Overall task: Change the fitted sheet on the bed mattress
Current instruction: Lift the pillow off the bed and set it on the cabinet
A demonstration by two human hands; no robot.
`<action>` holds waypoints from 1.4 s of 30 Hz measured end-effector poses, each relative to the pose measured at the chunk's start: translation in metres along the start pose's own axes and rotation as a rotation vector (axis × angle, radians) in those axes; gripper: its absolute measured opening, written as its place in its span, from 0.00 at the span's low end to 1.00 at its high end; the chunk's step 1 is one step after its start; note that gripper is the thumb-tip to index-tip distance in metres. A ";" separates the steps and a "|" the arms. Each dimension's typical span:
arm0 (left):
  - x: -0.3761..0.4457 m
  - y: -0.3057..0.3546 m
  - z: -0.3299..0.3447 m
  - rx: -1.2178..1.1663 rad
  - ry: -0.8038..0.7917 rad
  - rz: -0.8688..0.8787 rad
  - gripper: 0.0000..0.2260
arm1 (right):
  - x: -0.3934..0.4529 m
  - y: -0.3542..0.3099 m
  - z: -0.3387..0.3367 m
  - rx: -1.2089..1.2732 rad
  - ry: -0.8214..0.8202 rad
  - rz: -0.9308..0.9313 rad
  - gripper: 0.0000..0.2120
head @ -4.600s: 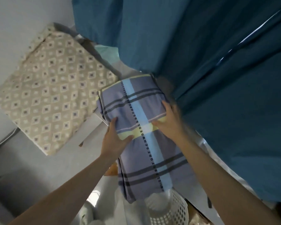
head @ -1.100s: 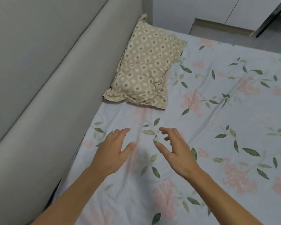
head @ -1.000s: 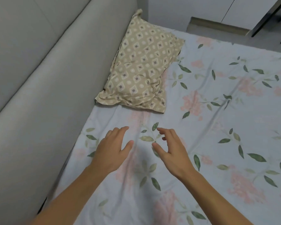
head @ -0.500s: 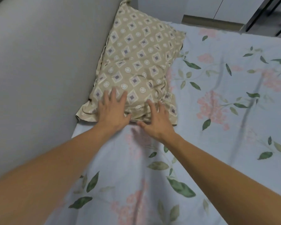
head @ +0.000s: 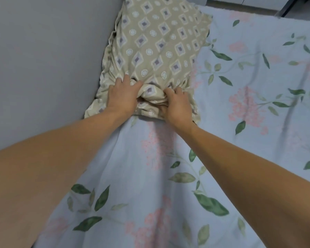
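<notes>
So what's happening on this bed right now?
A person leans over the bed, and both hands grip the near edge of the tan pillow. The left hand and right hand bunch its cover between them. The pillow lies on the floral sheet, against the grey headboard. The sheet is not yet stripped.

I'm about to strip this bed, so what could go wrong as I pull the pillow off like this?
1. Both the left hand and right hand bunch only the near edge of the pillow; the cover may stretch or slip instead of lifting the pillow.
2. The pillow lies against the grey headboard, so it may catch there.
3. Dragging it could rumple the sheet.
</notes>
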State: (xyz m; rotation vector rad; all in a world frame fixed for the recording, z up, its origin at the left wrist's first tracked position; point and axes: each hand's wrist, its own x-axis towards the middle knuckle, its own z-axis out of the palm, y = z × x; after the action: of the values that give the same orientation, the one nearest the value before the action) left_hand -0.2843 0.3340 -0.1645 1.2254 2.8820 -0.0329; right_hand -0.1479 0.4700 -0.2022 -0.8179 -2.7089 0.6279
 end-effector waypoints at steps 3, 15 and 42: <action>-0.013 0.006 -0.016 -0.060 0.052 0.016 0.23 | -0.007 -0.008 -0.017 0.055 0.056 -0.024 0.11; -0.250 0.046 -0.061 -0.223 -0.049 0.114 0.20 | -0.251 -0.024 -0.100 0.216 -0.018 0.071 0.16; -0.307 0.047 -0.044 -0.871 -0.308 -0.731 0.54 | -0.283 -0.038 -0.111 0.536 -0.346 0.570 0.55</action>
State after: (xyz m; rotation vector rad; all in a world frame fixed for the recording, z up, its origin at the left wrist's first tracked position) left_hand -0.0371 0.1469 -0.1158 0.0120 2.4046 0.8273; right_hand 0.1028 0.3162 -0.1164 -1.4233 -2.3448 1.6589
